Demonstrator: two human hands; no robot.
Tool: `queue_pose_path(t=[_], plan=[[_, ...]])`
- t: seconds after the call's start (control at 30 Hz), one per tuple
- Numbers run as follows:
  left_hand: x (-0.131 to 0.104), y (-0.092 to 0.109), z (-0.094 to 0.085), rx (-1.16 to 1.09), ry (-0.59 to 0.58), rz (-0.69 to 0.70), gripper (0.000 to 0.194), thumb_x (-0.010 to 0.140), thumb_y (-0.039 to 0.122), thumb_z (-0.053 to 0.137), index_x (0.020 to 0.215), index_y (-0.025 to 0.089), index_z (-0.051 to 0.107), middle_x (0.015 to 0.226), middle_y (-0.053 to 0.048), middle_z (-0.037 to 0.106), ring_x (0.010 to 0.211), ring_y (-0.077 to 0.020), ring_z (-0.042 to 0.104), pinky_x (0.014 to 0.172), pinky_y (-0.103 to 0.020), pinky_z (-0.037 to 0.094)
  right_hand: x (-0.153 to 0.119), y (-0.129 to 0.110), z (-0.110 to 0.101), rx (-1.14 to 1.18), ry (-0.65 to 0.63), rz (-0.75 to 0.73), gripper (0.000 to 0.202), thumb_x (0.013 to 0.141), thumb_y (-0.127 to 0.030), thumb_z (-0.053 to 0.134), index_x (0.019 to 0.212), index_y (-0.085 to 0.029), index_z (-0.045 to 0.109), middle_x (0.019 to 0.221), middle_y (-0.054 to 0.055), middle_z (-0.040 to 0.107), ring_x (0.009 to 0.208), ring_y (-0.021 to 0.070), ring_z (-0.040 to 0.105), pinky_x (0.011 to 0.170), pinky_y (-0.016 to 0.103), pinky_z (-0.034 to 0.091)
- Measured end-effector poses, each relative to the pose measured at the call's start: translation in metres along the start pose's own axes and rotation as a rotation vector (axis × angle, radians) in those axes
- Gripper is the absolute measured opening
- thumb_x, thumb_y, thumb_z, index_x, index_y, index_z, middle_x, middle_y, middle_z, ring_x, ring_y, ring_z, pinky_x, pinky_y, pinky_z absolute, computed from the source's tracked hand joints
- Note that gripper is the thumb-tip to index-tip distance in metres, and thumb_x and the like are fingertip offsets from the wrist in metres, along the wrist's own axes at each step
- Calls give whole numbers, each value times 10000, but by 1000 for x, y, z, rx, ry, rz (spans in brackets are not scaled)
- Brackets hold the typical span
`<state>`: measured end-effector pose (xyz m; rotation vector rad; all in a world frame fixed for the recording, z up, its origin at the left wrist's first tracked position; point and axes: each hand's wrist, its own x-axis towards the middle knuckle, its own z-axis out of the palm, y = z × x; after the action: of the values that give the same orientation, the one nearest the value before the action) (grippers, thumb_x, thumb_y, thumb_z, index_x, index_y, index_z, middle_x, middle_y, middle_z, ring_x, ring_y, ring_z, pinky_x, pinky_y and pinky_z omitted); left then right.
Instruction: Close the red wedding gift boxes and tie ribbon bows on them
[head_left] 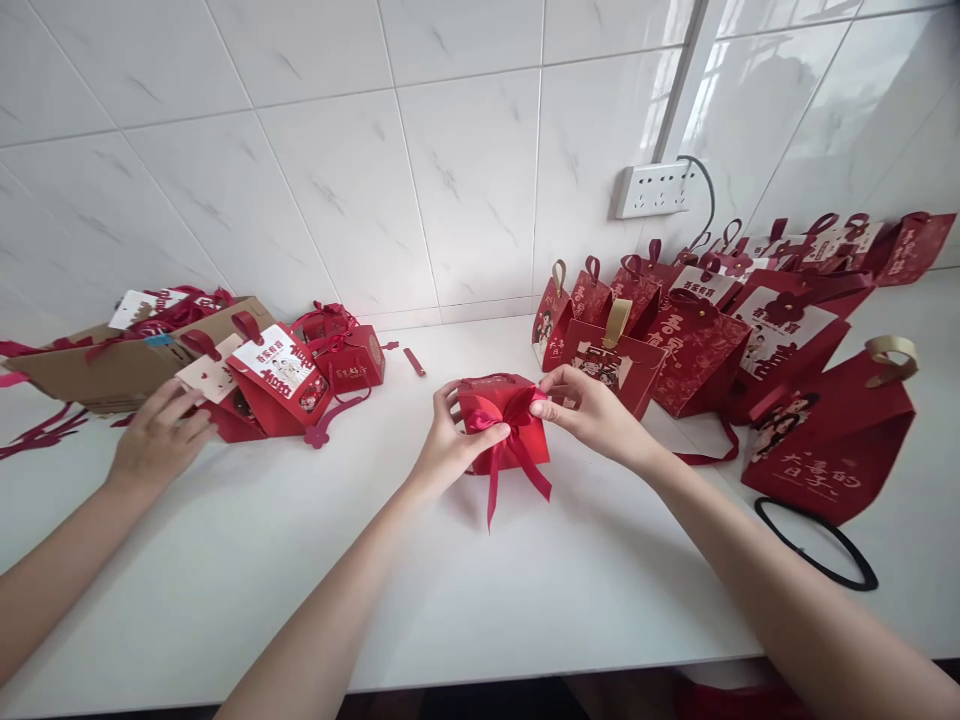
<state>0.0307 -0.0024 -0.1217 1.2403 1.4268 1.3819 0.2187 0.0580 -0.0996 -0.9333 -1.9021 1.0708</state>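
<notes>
In the middle of the white counter stands a small red gift box [534,442] with a dark pink ribbon bow [493,425] tied on its front. My left hand [450,435] grips the box from its left side, with the thumb laid on the knot of the bow. Between the thumb and fingers of my right hand [589,408] the right loop of the bow is pinched. The two ribbon tails hang down over the box front and past its lower edge.
At left, another person's hand [169,430] touches red gift boxes [279,385] beside a cardboard box [135,370] full of ribbons. Several finished red gift boxes [697,350] crowd the right side, near a black loop [817,560]. A power socket [655,191] is on the tiled wall.
</notes>
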Motion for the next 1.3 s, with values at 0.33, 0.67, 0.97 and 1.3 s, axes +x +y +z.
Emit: queue_pose_path(t=[0.33, 0.67, 0.97, 1.3], plan=[[-4, -5, 2, 65, 222, 395, 327, 795, 334, 625, 1046, 249, 435, 1336, -92, 416, 1260, -217, 434, 936, -376, 467, 0, 3, 11, 394, -69, 131, 356, 749, -478, 660, 715, -175, 476, 852, 39, 625, 804, 159, 608, 849, 369, 494], [-4, -5, -1, 255, 252, 516, 175, 890, 352, 487, 795, 212, 441, 1241, -101, 517, 1217, -217, 478, 806, -322, 506, 2, 8, 14, 561, -80, 200, 349, 728, -447, 696, 661, -165, 500, 870, 34, 626, 895, 169, 615, 927, 394, 475], [-5, -8, 2, 287, 279, 489, 135, 927, 302, 393, 820, 222, 378, 1254, -124, 506, 1230, -193, 467, 840, -324, 478, 1, 7, 16, 585, -74, 180, 364, 742, -440, 685, 647, -172, 459, 911, 29, 618, 872, 156, 600, 902, 377, 479], [1, 4, -22, 678, 63, 788, 57, 887, 235, 491, 846, 214, 525, 1238, -104, 483, 1239, -228, 456, 956, -396, 461, 2, 7, 12, 532, -82, 158, 355, 746, -448, 681, 667, -177, 466, 823, 13, 601, 849, 156, 608, 901, 387, 483]])
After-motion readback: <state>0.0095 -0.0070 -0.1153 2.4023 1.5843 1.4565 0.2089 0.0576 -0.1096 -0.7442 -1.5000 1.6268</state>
